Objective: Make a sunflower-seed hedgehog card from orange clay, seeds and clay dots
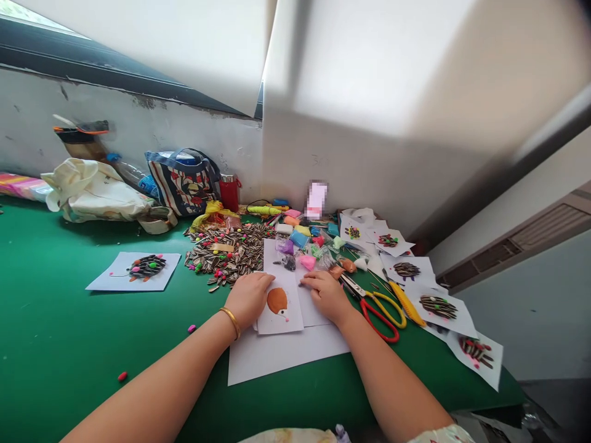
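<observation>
And here, between the two hands, sits the rounded brown clay-like shape (277,301), on a white paper card (295,322), its white-and-black eye (281,312) and one pink dot (287,319) toward the wearer. It lies just right of the left hand (248,298), clearly the nearer one, and left of the right hand (327,295); its long axis slants down toward the dot. The left fingers rest on the card's left side; the thumb is hidden, so I can't tell whether they grip. The right fingers are bent low over white paper (318,312); whether they pinch anything, can't tell.

Outward now: one pair of red-and-yellow-handled scissors (373,306), one yellow plastic cutter (407,304), one heap of striped seeds (240,249), too many to count. Five seed-decorated cards (464,317) on the right, one decorated card (159,285) on the left, and two loose pieces, one magenta (191,329), one red (122,376), on the green tabletop (60,344).
</observation>
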Action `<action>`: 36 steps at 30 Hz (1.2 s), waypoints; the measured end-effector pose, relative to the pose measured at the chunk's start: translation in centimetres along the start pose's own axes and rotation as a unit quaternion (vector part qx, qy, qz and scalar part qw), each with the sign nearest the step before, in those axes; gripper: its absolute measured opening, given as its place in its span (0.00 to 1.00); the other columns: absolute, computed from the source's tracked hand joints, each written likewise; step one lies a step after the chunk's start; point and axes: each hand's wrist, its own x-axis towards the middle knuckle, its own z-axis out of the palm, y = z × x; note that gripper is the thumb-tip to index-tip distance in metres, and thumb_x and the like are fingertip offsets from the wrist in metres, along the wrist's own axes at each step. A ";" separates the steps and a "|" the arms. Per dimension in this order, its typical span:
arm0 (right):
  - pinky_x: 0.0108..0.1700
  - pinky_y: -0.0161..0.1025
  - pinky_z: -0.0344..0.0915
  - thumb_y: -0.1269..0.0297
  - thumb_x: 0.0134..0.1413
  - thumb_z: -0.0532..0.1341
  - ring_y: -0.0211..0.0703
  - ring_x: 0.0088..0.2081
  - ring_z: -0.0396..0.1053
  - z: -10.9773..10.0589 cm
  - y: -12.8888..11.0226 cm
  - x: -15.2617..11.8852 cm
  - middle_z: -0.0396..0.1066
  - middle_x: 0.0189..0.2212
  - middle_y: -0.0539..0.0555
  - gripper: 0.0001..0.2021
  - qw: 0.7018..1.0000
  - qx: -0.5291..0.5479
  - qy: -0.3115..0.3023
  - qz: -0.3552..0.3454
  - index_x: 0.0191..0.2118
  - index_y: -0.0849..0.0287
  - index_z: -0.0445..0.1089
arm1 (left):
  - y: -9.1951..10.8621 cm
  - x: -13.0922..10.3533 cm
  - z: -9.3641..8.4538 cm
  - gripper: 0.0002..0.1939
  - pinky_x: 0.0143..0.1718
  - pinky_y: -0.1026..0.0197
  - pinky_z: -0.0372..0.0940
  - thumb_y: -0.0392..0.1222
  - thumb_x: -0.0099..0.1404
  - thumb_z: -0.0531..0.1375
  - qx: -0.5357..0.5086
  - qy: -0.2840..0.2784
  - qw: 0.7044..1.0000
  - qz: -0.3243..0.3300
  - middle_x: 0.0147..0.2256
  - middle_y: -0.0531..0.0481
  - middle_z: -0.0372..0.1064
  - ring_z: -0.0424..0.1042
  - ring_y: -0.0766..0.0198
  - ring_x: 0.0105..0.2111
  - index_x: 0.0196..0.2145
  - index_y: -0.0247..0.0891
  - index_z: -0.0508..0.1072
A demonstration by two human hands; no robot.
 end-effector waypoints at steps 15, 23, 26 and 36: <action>0.46 0.44 0.64 0.72 0.55 0.62 0.46 0.42 0.67 0.3 -0.7 0.7 0.72 0.36 0.54 0.05 1.000 0.002 -0.005 0.013 0.35 0.56 0.74 | 0.0 -0.2 -0.2 0.20 0.50 0.54 0.59 0.29 0.64 0.51 -0.014 -0.006 1.000 -0.017 0.49 0.45 0.72 0.68 0.57 0.51 0.50 0.40 0.70; 0.42 0.43 0.64 0.72 0.56 0.59 0.46 0.39 0.68 0.3 -1.1 0.8 0.73 0.34 0.53 0.05 0.998 0.029 -0.006 0.047 0.35 0.56 0.71 | -0.1 -0.5 0.2 0.20 0.52 0.53 0.58 0.28 0.63 0.51 -0.037 0.009 0.999 -0.011 0.49 0.46 0.71 0.66 0.57 0.52 0.50 0.41 0.70; 0.41 0.43 0.65 0.70 0.56 0.59 0.46 0.38 0.69 0.6 -1.5 0.8 0.73 0.35 0.54 0.06 0.997 0.046 -0.005 0.057 0.38 0.56 0.71 | -0.1 -0.6 0.2 0.20 0.53 0.52 0.57 0.28 0.64 0.51 -0.043 0.009 0.999 -0.014 0.50 0.46 0.71 0.65 0.58 0.53 0.50 0.41 0.70; 0.45 0.43 0.65 0.71 0.59 0.59 0.46 0.42 0.69 1.6 -2.6 1.8 0.74 0.37 0.54 0.08 0.998 0.063 -0.016 -0.006 0.41 0.54 0.74 | -0.1 -0.6 0.3 0.21 0.52 0.52 0.57 0.27 0.64 0.50 -0.032 0.024 0.999 -0.004 0.49 0.47 0.72 0.67 0.58 0.52 0.50 0.41 0.70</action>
